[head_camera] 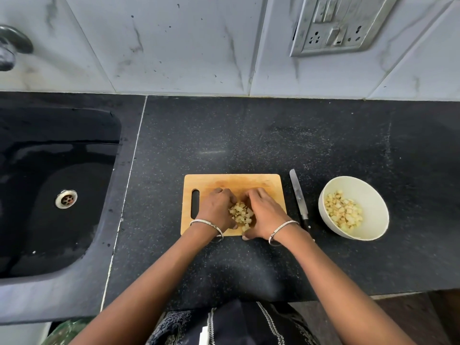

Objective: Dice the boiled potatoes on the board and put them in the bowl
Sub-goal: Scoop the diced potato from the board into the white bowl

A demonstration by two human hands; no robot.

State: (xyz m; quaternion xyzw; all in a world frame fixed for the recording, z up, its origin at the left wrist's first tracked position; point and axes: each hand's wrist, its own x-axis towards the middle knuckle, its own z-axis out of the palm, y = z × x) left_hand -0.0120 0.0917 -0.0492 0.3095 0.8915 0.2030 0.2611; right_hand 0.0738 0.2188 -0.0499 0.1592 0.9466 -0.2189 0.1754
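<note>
Each grip curled round the pale yellow diced potato pile (241, 215) on the rectangular wooden board (234, 181), left hand (216, 210) and right hand (264, 215) cupping it. It seemed best to press low and lift together toward the white round bowl (323, 216)

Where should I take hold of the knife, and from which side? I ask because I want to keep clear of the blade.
Grip the dark handle, the end nearest you, reaching from the near edge of the counter. The knife lies flat between board and bowl with its blade pointing toward the wall. The right hand, now cupping potato dice, is closest.
</note>
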